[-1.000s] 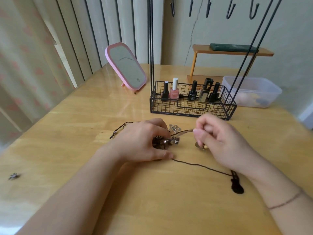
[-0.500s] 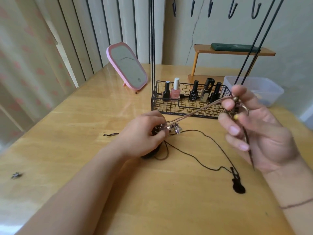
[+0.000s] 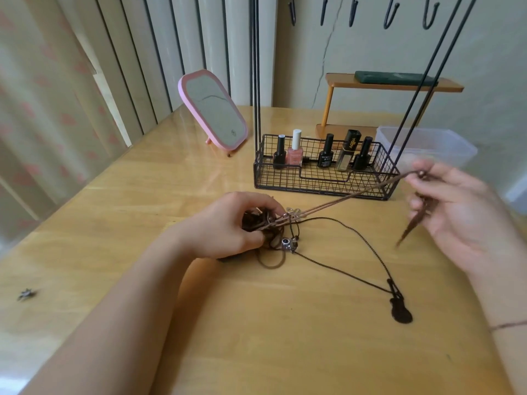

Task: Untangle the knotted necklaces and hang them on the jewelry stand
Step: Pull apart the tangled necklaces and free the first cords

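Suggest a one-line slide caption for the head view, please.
Left hand pins the knotted necklaces on the table while right hand draws one brown cord taut.

mirror [image 3: 213, 109]: pink rim | basket [image 3: 322, 182]: black wire | table [image 3: 256, 323]: yellow wood | cords [image 3: 336, 199]: brown

Left hand [image 3: 228, 223] on knotted necklaces [image 3: 265, 226] mid-frame, right hand [image 3: 456, 212] pinching taut brown cord [image 3: 342, 198], frame right.

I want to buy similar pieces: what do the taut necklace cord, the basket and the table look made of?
Taut cord: looks like light brown leather or waxed cord, matte; blur leaves it open.
Basket: thin metal wire, matte black coating, open grid.
Table: wood, glossy varnish; visible grain and window reflections.
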{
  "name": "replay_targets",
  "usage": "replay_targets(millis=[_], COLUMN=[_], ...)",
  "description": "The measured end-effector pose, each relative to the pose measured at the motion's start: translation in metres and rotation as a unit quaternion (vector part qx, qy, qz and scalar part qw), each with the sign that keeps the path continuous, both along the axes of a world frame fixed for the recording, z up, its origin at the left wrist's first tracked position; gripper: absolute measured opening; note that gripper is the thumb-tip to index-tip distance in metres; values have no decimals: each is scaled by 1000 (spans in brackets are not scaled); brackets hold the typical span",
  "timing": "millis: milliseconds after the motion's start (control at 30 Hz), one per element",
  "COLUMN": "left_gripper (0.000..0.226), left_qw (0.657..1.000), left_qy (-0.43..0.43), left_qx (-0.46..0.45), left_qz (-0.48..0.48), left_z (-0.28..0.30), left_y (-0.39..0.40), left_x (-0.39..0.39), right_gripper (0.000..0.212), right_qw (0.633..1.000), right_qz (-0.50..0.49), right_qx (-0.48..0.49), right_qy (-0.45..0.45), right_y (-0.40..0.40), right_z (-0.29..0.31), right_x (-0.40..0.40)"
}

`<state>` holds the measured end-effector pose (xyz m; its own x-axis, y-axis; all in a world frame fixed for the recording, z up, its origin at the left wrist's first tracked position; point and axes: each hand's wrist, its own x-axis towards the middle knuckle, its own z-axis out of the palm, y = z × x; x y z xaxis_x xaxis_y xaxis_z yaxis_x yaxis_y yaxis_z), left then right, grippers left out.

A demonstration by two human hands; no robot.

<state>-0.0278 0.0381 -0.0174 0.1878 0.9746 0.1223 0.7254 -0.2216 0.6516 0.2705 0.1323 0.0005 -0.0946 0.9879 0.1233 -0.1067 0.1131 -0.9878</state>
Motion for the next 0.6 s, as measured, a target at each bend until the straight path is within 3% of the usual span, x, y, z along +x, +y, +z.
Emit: replay_targets(millis=[33,100,167,367,467,500,600], left_gripper=[43,45,46,44,41,40,33], left_qw=[1000,1000,1000,997,996,996,994], left_qy=[-4,-1,2,-35,-58,-61,-79], left_qx=[-7,-15,-11,-13,-23,-23,-24], left_qz=[1,1,15,65,66,65,73], left_z=[2,4,4,0,-2,-2,-2], left_y=[-1,-2,-2,3,4,4,5], left_x=[-1,-2,-4,-8,-10,-11,-11], right_gripper=[28,33,36,39,19,12,32], right_qw=[992,927,884,826,828,816,747], right_qz=[-62,-132,-116,11,85,137,223], right_qx=[26,99,122,133,220,224,217], right_qy=[-111,-336,-436,-548,-508,-515,-588], right_y=[1,0,0,-3,-25,-34,-49], right_z=[-4,-9,-13,-14,-11,-12,-21], right_x=[1,-2,-8,-22,-35,-42,-59])
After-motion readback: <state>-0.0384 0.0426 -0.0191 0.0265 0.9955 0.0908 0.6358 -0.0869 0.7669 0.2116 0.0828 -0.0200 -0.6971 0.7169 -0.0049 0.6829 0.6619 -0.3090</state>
